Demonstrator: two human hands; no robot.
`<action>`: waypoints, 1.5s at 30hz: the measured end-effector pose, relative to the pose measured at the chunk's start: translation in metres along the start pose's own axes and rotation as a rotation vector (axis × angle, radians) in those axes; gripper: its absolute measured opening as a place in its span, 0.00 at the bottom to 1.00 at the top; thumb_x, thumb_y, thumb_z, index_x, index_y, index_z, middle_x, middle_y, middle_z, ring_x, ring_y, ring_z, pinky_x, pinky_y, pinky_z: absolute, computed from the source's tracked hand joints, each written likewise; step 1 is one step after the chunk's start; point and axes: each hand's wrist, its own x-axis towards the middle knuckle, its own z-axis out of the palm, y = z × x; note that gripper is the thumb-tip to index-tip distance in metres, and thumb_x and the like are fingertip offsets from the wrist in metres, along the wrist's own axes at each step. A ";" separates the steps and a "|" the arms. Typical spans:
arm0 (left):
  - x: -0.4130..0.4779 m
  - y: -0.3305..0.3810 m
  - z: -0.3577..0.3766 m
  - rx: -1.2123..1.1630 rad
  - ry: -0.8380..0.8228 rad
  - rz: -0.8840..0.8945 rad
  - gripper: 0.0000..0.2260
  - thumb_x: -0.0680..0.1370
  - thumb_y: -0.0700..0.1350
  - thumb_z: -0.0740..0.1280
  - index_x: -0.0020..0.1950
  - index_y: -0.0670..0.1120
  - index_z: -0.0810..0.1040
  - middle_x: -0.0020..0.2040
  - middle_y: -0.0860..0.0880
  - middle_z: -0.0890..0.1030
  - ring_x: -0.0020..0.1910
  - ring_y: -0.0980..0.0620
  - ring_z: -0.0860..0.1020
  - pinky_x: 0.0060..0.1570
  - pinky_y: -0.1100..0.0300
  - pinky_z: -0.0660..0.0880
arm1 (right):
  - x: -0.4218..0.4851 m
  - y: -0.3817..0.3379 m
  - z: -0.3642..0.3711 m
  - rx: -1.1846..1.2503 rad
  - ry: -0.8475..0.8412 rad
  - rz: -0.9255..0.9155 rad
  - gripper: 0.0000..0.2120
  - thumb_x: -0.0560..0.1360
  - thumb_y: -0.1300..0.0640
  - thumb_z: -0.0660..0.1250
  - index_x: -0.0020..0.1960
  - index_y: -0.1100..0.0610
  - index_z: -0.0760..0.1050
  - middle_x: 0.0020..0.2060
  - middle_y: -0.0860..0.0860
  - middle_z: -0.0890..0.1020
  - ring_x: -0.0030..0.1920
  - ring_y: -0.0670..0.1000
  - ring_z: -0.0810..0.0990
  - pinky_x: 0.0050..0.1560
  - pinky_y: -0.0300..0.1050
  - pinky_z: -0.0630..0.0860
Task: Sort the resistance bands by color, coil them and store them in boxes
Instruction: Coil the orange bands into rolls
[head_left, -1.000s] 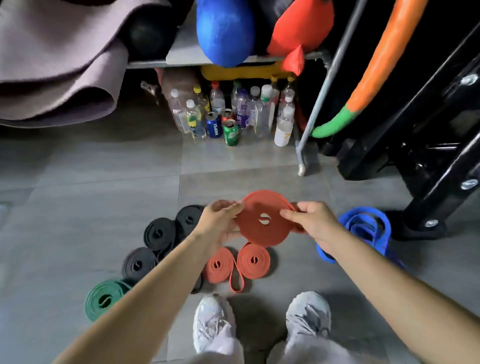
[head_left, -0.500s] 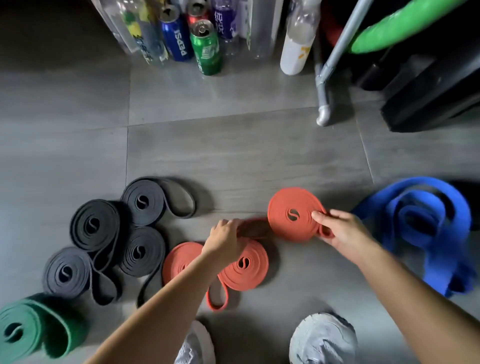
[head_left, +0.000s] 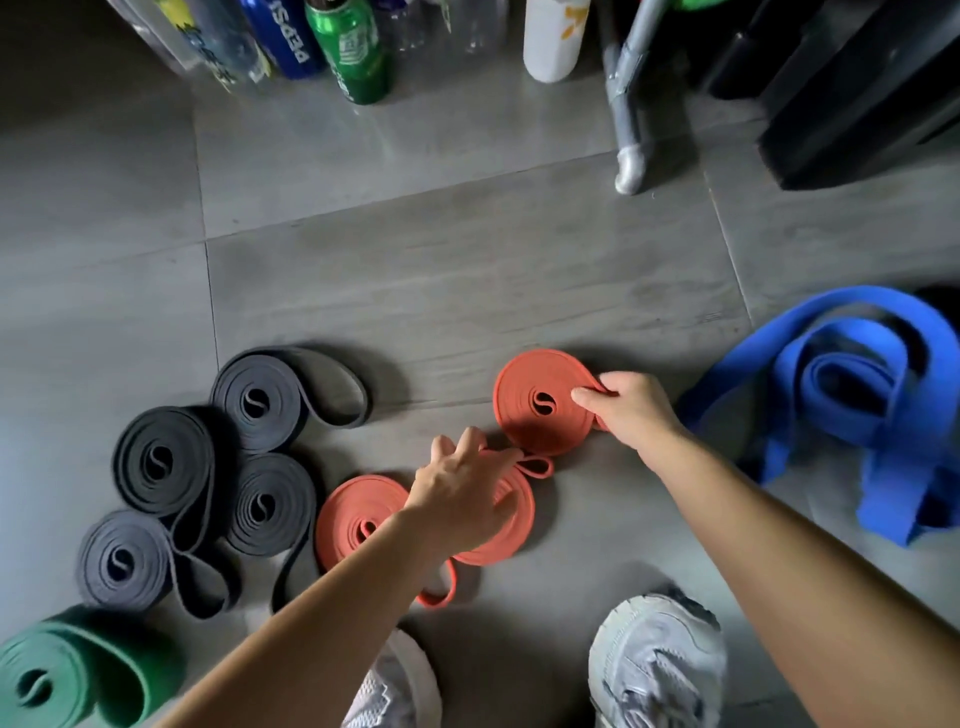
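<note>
Red coil (head_left: 519, 395) now down flat; open floor (head_left: 467, 291) beyond its far edge.

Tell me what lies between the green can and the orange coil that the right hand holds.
Only bare grey floor lies between the green can and the orange coil in the right hand, per the head view.

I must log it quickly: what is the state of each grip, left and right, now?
Left grip: rests on the lower red coil; whether it holds it cannot be told.
Right grip: closed, pinching the upper red coil at its edge.
</note>
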 end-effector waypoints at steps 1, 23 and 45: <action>0.000 0.000 -0.002 -0.030 0.021 -0.008 0.23 0.76 0.55 0.60 0.71 0.58 0.61 0.65 0.48 0.65 0.61 0.40 0.65 0.57 0.46 0.72 | -0.001 0.000 0.003 -0.121 0.061 -0.037 0.18 0.73 0.55 0.69 0.31 0.63 0.67 0.29 0.55 0.69 0.34 0.54 0.67 0.35 0.45 0.59; 0.019 0.013 -0.009 -0.100 0.221 0.087 0.24 0.77 0.44 0.61 0.72 0.48 0.62 0.74 0.47 0.59 0.71 0.46 0.62 0.61 0.52 0.69 | -0.012 0.023 0.010 -0.784 0.422 -0.333 0.22 0.66 0.56 0.76 0.57 0.64 0.77 0.43 0.63 0.79 0.41 0.65 0.78 0.36 0.52 0.76; 0.052 0.028 -0.030 -0.162 0.170 -0.121 0.28 0.76 0.46 0.62 0.74 0.47 0.56 0.66 0.44 0.61 0.64 0.42 0.64 0.60 0.49 0.69 | -0.022 0.030 0.006 -0.612 0.234 -0.267 0.11 0.77 0.58 0.58 0.57 0.57 0.74 0.50 0.57 0.74 0.47 0.62 0.78 0.41 0.49 0.71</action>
